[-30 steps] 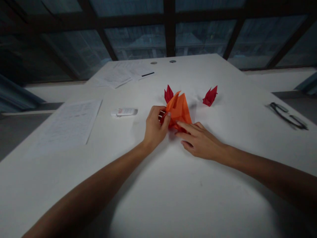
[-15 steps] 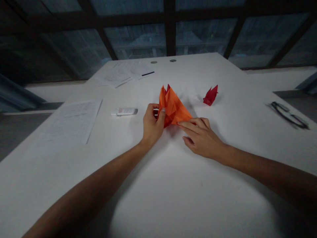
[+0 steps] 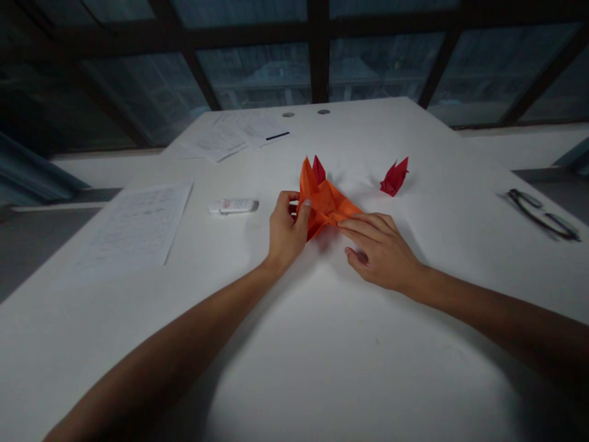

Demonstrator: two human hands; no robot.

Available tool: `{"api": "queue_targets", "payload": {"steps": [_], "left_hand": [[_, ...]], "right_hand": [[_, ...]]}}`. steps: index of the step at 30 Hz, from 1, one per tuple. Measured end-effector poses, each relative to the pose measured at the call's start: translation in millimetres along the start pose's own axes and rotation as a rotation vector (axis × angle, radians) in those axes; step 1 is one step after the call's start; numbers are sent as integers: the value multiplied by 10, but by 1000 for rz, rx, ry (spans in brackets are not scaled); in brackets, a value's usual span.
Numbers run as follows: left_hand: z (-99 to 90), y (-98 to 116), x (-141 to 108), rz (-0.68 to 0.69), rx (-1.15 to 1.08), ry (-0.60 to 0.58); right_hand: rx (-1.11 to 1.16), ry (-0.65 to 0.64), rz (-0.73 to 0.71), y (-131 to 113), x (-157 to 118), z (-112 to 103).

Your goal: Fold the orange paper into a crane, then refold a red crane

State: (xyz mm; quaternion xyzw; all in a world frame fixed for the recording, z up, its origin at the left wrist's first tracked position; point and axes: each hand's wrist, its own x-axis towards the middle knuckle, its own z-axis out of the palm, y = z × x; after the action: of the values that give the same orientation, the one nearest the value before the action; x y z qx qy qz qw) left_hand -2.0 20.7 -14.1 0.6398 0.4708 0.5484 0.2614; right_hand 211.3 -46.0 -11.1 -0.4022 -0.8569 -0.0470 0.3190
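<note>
An orange sheet of origami paper (image 3: 329, 201), partly folded, stands creased in the middle of the table, with one pointed flap sticking up on its left. My left hand (image 3: 291, 228) pinches its left side between thumb and fingers. The outstretched fingers of my right hand (image 3: 381, 248) lie on the paper's lower right edge, thumb held apart from it. Just behind the orange paper rises a red folded-paper point (image 3: 318, 170); its lower part is hidden. To the right, apart from both hands, sits a small red origami figure (image 3: 394, 177).
A white tube-like item with print (image 3: 234, 206) lies left of my left hand. Written sheets (image 3: 133, 224) are at the left, and more papers (image 3: 230, 136) with a dark strip lie farther back. Eyeglasses (image 3: 545, 215) rest near the right edge of the white table (image 3: 317, 362).
The right part of the orange paper has come down lower, so more of the red point behind shows. My right hand has shifted slightly up and right; my left keeps its grip.
</note>
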Motion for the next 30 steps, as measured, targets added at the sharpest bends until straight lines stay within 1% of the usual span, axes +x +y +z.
{"api": "queue_targets", "payload": {"steps": [3,6,9,12,15,18,20,22,24,27,30], "left_hand": [[-2,3,-20,49,36,-29],[4,38,-56,179,124,-55],[18,78,-97,278,154,-129],[23,81,-113,286,146,-179],[15,51,-94,260,152,-161],[12,24,-70,178,153,-115],[16,17,-64,112,136,-107],[22,16,-66,86,128,-114],[25,15,-70,118,151,-127],[18,20,-79,221,238,-154],[0,55,-96,325,304,-202]], "right_hand": [[-65,-25,38,20,17,-10],[-86,-20,72,28,29,-17],[-109,-33,5,25,27,-24],[-134,-83,-84,21,14,-30],[-190,-97,-107,27,4,-33],[-287,-102,-109,44,0,-33],[-328,-104,-111,52,-1,-32],[-354,-108,-114,53,-1,-33],[-366,-117,-112,44,3,-38],[-365,-135,-107,25,12,-49],[-337,-148,-168,9,24,-53]]}}
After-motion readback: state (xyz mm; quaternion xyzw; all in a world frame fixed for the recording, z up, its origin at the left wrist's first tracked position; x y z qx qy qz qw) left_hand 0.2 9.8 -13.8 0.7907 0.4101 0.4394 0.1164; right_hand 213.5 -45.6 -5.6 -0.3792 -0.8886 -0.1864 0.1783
